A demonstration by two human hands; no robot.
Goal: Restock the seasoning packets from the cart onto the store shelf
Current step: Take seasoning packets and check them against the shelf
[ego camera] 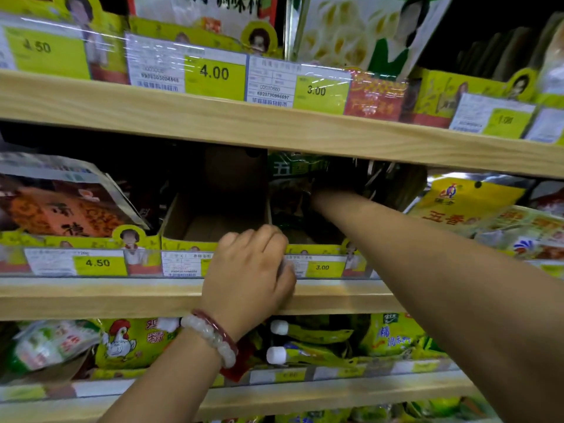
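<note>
Reaching deep, my right hand (332,181) is at the green packets (290,190) near the shelf's (91,296) back; grip hidden. My left hand (253,270) curls over the shelf's front edge, nearer me.

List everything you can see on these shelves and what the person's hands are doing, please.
Wooden shelves: three, pale wood, stacked across the view.
Price tags: several, yellow and white, along the shelf edges.
Display box: one, yellow-fronted cardboard, middle shelf, looks empty.
Seasoning packets: dark green, middle shelf, count unclear in shadow.
Orange packet: one, middle shelf, left.
Yellow packet: one, middle shelf, right.
Chicken packet: one, yellow, lower shelf.
Bracelets: two, white and red, left wrist.
Left hand: fingers curled over the display box front.
Right hand: deep among the seasoning packets, fingers hidden.
</note>
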